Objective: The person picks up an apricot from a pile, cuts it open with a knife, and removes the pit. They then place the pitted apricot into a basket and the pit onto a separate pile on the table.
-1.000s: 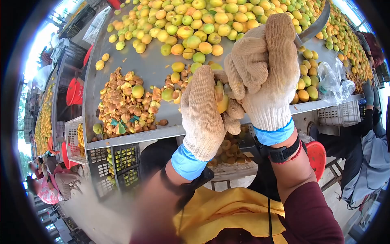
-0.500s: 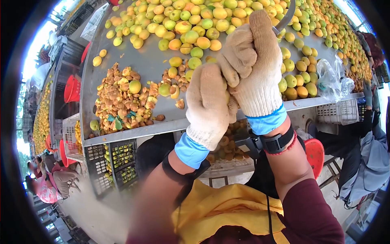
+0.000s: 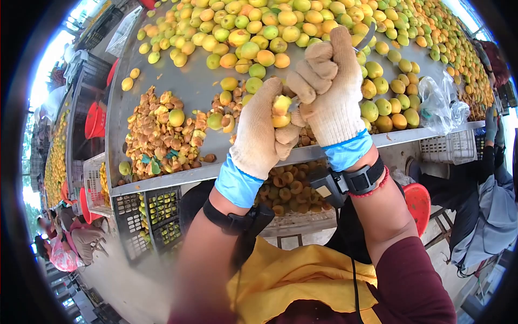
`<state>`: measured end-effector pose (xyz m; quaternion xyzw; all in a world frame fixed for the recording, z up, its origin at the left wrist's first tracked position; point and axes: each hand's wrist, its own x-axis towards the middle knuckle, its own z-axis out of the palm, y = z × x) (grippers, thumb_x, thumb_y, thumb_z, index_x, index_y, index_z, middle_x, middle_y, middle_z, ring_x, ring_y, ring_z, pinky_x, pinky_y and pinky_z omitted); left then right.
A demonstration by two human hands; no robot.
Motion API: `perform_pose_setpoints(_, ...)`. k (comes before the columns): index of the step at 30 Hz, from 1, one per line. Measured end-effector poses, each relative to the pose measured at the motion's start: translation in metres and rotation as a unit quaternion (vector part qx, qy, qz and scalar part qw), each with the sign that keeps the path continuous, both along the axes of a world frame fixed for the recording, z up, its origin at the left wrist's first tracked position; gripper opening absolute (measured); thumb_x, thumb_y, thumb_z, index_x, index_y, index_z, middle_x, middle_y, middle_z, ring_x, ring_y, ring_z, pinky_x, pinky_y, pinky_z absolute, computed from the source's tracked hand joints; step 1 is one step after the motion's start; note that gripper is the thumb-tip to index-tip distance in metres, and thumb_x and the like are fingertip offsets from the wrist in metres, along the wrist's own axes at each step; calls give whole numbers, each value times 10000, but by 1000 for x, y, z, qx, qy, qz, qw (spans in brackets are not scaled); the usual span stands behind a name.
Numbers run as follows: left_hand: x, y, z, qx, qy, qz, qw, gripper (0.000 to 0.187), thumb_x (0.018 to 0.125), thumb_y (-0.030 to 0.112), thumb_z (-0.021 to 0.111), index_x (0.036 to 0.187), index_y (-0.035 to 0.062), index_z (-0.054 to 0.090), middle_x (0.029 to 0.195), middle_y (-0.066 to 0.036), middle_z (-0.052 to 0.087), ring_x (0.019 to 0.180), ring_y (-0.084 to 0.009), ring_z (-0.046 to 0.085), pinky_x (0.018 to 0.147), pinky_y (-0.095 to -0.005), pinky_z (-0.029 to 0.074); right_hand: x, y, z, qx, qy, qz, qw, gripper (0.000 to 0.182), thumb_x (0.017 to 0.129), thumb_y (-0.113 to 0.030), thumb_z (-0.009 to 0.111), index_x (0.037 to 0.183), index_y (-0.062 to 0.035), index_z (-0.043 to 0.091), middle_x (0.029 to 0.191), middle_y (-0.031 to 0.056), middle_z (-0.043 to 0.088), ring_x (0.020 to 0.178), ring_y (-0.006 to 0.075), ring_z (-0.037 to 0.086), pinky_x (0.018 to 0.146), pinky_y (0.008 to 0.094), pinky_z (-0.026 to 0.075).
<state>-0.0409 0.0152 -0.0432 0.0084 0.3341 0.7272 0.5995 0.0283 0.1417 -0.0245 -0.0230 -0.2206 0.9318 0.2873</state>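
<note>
My left hand (image 3: 259,135), in a white knit glove with a brown palm side, is closed on a cut apricot (image 3: 281,110), its yellow flesh showing between thumb and fingers. My right hand (image 3: 337,94), gloved the same way, is wrapped round a knife with a curved metal blade (image 3: 368,36) that sticks out beyond the thumb; the grip hides its handle. A small metal tip shows beside the fruit, below the right fist. Both hands hover over the front edge of the metal table (image 3: 199,175). Whole apricots (image 3: 253,40) lie heaped beyond them.
A pile of brown pits and scraps (image 3: 156,132) sits at the table's left. A clear plastic bag (image 3: 438,105) lies at the right edge. Below the table are a crate of halved apricots (image 3: 288,189) and a black crate (image 3: 164,218). Another person sits at far left.
My hands have drawn slightly apart, the left one shifting left and down and turning so that the cut apricot now shows. The right hand and blade have moved a little down and left.
</note>
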Motion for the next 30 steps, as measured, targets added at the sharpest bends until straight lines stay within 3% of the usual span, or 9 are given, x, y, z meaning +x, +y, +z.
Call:
perform_pose_setpoints(5,-1,5,-20,64,-118,-60,989,334,1056,427,536,1011,103,602,759,-12,585,418,-61,409,340,-198,294,-4,6,-10,-78,-29,10,996,459,1068,-477,551,784,-116,559,561,-71,355,457,92,330,417,279,282)
perform_pose_setpoints(7,11,16,-4,-194,183,106,958,285,1043,389,540,1002,114,600,759,-13,575,441,-72,437,363,-236,310,-8,10,-18,32,-132,-68,988,467,1067,-469,556,797,-89,590,532,-66,376,428,94,327,404,283,298)
perform_pose_setpoints(13,4,16,13,-220,209,144,942,361,1018,441,532,1085,100,628,754,-31,587,440,-114,466,357,-278,340,10,15,15,257,-236,-49,936,335,966,-379,714,890,-53,713,571,-38,542,419,83,423,395,265,353)
perform_pose_setpoints(16,-1,10,14,-180,214,149,948,483,995,535,535,1087,71,636,718,-42,586,424,-132,463,340,-289,369,24,8,24,462,-344,13,818,279,913,-335,763,947,-60,735,808,8,716,580,75,577,526,251,438)
perform_pose_setpoints(22,11,9,-6,-211,237,161,935,432,1042,490,498,916,85,580,680,-34,557,418,-128,457,343,-282,365,42,-15,-1,665,-326,-42,671,213,877,-211,731,1003,-53,663,835,180,679,808,378,690,720,428,549)
perform_pose_setpoints(24,4,24,-75,-97,466,298,827,430,1054,487,513,932,83,595,680,-39,573,427,-133,481,347,-299,377,48,-21,-16,655,-272,-47,703,228,848,-211,715,1019,-71,659,868,172,670,836,387,682,733,459,550)
perform_pose_setpoints(25,4,30,-90,-35,564,357,744,428,1059,486,521,940,83,602,680,-41,582,432,-136,493,348,-308,383,49,-24,-9,764,-286,-146,559,204,830,-202,725,956,-67,637,877,170,667,850,379,680,744,462,551)
perform_pose_setpoints(26,17,27,-68,-54,348,323,878,456,1064,518,510,976,84,617,697,-49,607,469,-135,535,366,-308,424,50,-20,-10,761,-314,-143,549,195,826,-193,728,926,-65,621,858,168,665,821,381,676,720,463,551)
perform_pose_setpoints(30,34,3,4,-158,260,128,944,482,1068,524,488,991,66,615,750,-60,635,511,-130,566,399,-288,469,47,14,-15,666,-371,-281,584,244,868,-236,743,845,-58,577,701,154,612,651,365,642,587,449,520)
